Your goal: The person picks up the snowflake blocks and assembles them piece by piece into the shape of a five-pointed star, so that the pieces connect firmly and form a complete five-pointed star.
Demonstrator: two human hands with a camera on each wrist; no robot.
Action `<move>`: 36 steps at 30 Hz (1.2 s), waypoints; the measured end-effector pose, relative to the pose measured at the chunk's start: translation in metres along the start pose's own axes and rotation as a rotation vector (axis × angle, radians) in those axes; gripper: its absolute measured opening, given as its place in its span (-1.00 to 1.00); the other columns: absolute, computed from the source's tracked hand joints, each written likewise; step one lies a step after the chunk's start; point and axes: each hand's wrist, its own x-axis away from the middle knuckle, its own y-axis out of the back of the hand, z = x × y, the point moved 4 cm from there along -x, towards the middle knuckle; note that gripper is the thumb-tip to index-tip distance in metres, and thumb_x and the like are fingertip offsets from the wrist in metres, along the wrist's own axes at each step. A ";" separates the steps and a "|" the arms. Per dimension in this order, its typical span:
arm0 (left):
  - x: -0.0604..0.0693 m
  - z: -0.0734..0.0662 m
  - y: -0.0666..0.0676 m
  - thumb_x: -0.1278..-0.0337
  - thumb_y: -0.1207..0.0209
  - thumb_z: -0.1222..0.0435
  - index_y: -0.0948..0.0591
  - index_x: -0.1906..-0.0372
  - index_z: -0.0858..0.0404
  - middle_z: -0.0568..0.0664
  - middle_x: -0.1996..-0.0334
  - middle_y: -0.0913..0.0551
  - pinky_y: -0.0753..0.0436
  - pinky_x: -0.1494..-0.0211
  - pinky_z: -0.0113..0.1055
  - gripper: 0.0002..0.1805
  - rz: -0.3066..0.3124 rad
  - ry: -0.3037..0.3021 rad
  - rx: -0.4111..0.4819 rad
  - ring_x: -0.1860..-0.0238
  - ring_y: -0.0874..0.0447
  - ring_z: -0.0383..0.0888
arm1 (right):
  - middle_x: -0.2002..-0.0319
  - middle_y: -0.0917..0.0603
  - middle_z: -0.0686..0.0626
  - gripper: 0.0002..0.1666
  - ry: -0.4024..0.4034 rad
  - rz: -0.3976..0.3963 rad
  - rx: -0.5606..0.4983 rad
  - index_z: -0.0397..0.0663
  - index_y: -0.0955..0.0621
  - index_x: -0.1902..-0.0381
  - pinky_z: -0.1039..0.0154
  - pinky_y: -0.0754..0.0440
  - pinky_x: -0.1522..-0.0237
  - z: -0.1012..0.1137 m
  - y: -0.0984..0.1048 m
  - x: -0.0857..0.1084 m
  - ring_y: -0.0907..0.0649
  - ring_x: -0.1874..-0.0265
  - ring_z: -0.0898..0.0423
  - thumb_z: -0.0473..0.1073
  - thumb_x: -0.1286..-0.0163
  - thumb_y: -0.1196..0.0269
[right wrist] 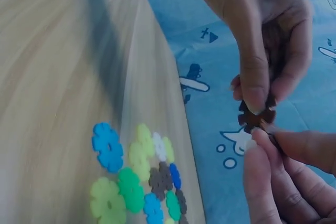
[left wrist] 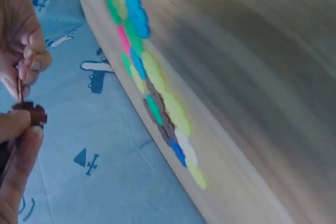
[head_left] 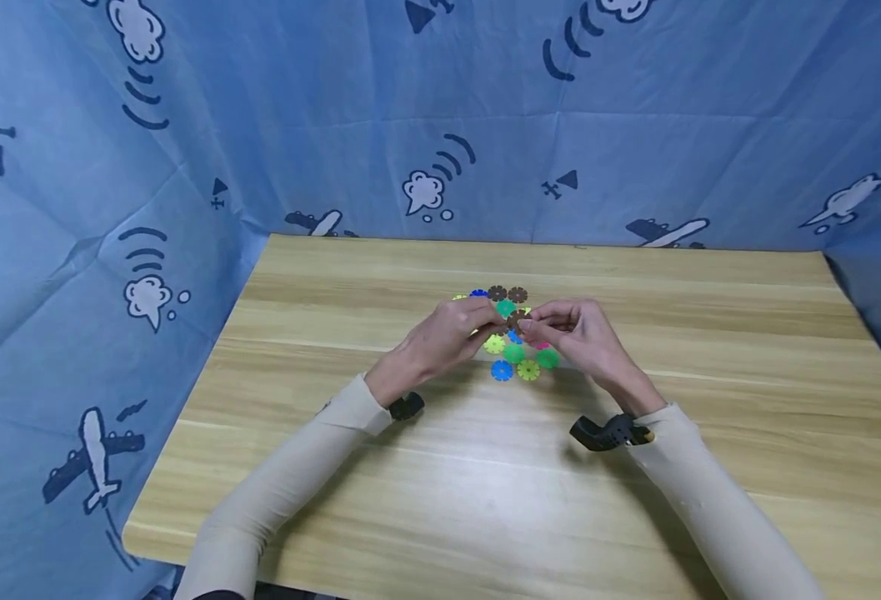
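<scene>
Pinched between thumb and fingers of the left hand [head_left: 451, 337] is a brown notched disc [right wrist: 256, 116], its flat face showing in the right wrist view. Facing it, the right hand [head_left: 584, 340] pinches a second brown piece, seen edge-on as a thin strip [left wrist: 20, 88] in the left wrist view. The two pieces meet between the fingertips, held above the table; whether they are joined I cannot tell. Just beyond and below the hands lie several flat notched discs, among them a blue one [head_left: 502, 371], a yellow-green one [head_left: 528, 370] and a green one [head_left: 548, 359].
The discs lie on a wood-grain table [head_left: 485, 492], with brown ones [head_left: 518, 295] toward its back. Blue printed cloth [head_left: 320, 108] hangs behind and at the sides. Both wrists wear black devices, the right one [head_left: 609, 432] close above the tabletop.
</scene>
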 end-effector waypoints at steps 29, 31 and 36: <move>0.003 0.017 0.011 -0.38 -0.27 0.43 -0.71 0.09 0.34 0.09 0.14 -0.83 -0.76 -0.03 -0.50 -0.90 0.015 0.278 0.189 0.13 -0.84 -0.12 | 0.22 -0.83 -0.20 -0.66 0.091 -0.119 0.481 -0.16 -0.78 0.08 0.26 -0.66 0.22 -0.003 0.021 -0.004 -0.77 0.23 -0.09 0.00 -0.55 -0.28; 0.005 0.020 0.010 -0.39 -0.26 0.44 -0.70 0.07 0.37 0.13 0.11 -0.84 -0.78 -0.07 -0.47 -0.89 0.021 0.308 0.215 0.09 -0.86 -0.07 | 0.24 -0.81 -0.19 -0.73 0.060 -0.081 0.550 -0.19 -0.77 0.12 0.22 -0.65 0.19 -0.012 0.021 -0.004 -0.75 0.23 -0.07 -0.07 -0.48 -0.35; 0.009 0.023 0.007 -0.40 -0.25 0.44 -0.68 0.08 0.38 0.19 0.10 -0.84 -0.78 -0.03 -0.48 -0.90 0.013 0.363 0.259 0.11 -0.87 -0.02 | 0.31 -0.74 -0.13 -0.72 -0.013 0.022 0.614 -0.22 -0.73 0.18 0.24 -0.59 0.26 -0.027 0.017 -0.003 -0.67 0.29 -0.01 -0.13 -0.30 -0.51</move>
